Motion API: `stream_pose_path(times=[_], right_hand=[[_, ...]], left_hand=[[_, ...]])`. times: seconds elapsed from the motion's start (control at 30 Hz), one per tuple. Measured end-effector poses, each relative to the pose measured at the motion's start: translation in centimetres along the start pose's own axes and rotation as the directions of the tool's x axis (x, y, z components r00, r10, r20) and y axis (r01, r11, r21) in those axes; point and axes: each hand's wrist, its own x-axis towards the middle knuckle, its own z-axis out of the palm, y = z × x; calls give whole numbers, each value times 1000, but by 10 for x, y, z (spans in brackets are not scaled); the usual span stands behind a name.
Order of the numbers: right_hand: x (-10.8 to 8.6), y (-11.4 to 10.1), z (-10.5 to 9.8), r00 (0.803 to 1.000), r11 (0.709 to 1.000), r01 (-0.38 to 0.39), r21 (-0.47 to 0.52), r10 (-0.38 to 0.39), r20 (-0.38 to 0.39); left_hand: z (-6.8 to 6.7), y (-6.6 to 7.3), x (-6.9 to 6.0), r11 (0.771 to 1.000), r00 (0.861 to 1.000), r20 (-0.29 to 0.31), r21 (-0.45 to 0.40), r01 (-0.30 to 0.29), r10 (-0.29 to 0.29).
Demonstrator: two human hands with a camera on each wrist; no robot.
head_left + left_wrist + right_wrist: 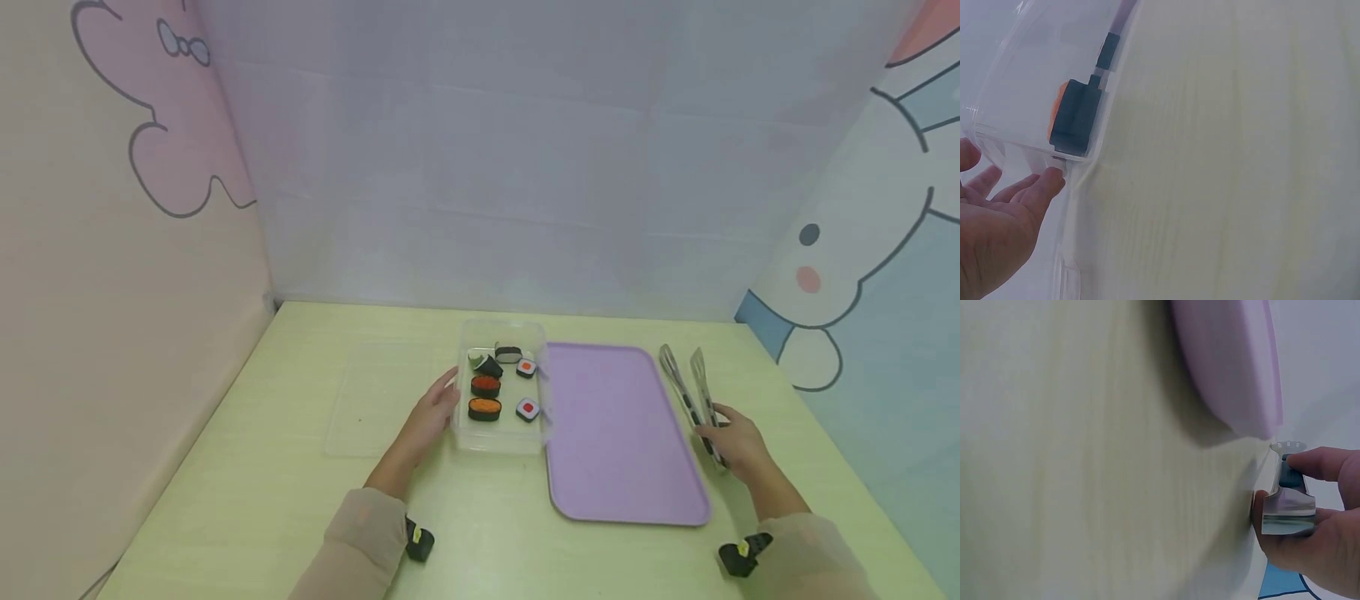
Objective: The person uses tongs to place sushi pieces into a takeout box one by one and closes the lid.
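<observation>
"How far along was it?"
"Early, I judged: lid [378, 400] off, sushi pieces [486, 386] in the box [509, 388] beside the tray [622, 433]."
"What was held?"
"The relaxed left hand [433, 412] touched the box; the right hand [737, 440] gripped the tongs [676, 377] (spread, no piece lifted yet)."

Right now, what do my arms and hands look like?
Your left sleeve and right sleeve are loose and beige. A boxy left black unit and matching right black unit, each marked yellow, sit by the cuffs. Your left hand and right hand wear no gloves.
</observation>
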Motion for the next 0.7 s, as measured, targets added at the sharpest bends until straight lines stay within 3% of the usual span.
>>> stream_pose_path(times=[0.37, 0.53, 0.7], right_hand=[[5, 4, 4, 1000, 1000, -24, 10, 24, 18], [6, 7, 2, 1000, 999, -25, -20, 25, 12], [0, -2, -2, 1000, 993, 17, -117, -19, -16]], left_hand=[[0, 0, -1, 1000, 1000, 5, 4, -13, 13], [2, 1, 0, 1000, 1000, 14, -9, -18, 18], [-2, 4, 4, 1000, 998, 56, 7, -28, 27]])
